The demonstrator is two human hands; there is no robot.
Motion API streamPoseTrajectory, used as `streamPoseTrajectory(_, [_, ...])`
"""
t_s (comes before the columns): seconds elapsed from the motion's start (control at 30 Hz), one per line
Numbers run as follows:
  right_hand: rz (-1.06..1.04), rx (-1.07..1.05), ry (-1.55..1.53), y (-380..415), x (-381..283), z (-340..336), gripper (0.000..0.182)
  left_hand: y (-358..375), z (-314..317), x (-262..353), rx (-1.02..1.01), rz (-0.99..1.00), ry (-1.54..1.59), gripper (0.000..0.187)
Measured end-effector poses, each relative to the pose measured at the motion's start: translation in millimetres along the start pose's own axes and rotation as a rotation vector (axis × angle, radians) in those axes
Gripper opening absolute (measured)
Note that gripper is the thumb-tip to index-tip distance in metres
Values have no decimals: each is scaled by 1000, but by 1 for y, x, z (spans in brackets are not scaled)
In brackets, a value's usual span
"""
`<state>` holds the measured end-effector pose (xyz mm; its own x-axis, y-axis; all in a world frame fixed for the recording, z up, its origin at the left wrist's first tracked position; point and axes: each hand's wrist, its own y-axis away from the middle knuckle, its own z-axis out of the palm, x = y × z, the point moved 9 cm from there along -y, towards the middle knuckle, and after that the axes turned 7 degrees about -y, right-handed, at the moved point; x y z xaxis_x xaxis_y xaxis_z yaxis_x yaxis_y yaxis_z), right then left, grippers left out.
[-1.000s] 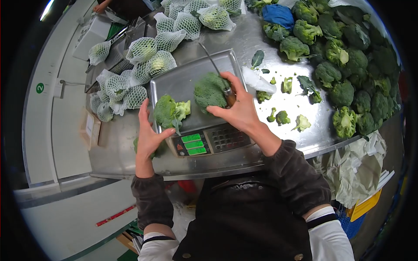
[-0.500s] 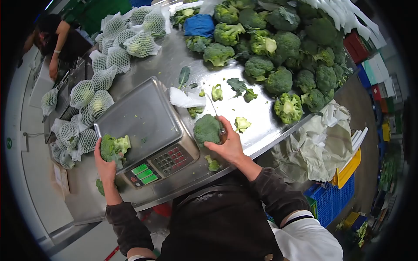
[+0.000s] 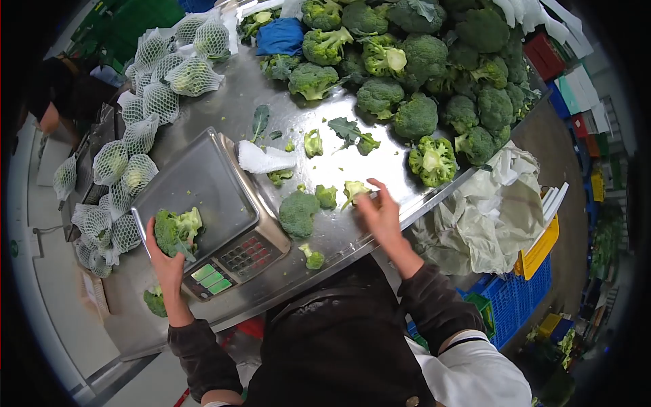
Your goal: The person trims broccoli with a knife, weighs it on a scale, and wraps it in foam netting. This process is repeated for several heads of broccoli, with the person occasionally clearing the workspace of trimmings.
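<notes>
My left hand [image 3: 165,261] grips a cut broccoli head [image 3: 178,230] at the near left corner of the scale's steel tray [image 3: 203,180]. Over the metal table [image 3: 332,241], my right hand [image 3: 382,216] has its fingers apart and a little blurred, beside a pale cut stem piece [image 3: 354,191]. No knife shows in it. A round broccoli head [image 3: 298,214] lies right of the scale, between the two hands. Small florets [image 3: 312,256] and a crumpled white foam net [image 3: 264,157] rest nearby. Green digits glow on the scale's display [image 3: 211,278].
A large broccoli pile [image 3: 420,74] covers the table's far right. Netted broccoli heads [image 3: 161,102] line the left side. A blue cloth [image 3: 280,36] lies by the pile. At the upper left a person [image 3: 57,91] stands. Plastic sheeting [image 3: 481,210] hangs beside the right edge.
My right hand has let go of the round broccoli head, now on the table, and moved right. A small floret now lies beside that head. My left hand still holds its broccoli.
</notes>
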<state>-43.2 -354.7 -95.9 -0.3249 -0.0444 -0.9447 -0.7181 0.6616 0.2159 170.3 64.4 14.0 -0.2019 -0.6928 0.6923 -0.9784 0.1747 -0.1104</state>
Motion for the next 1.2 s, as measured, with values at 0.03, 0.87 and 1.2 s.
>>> streamPoseTrajectory(0.03, [5, 109, 17, -10, 12, -23, 41, 1, -2, 3, 7, 60, -22, 78])
streamPoseTrajectory(0.87, [70, -540, -193, -20, -30, 61, 43, 91, 121, 122, -327, -228, 679, 45])
streamPoseTrajectory(1.2, [367, -866, -909, 40, -83, 108, 50, 74, 143, 145, -443, -236, 795, 32])
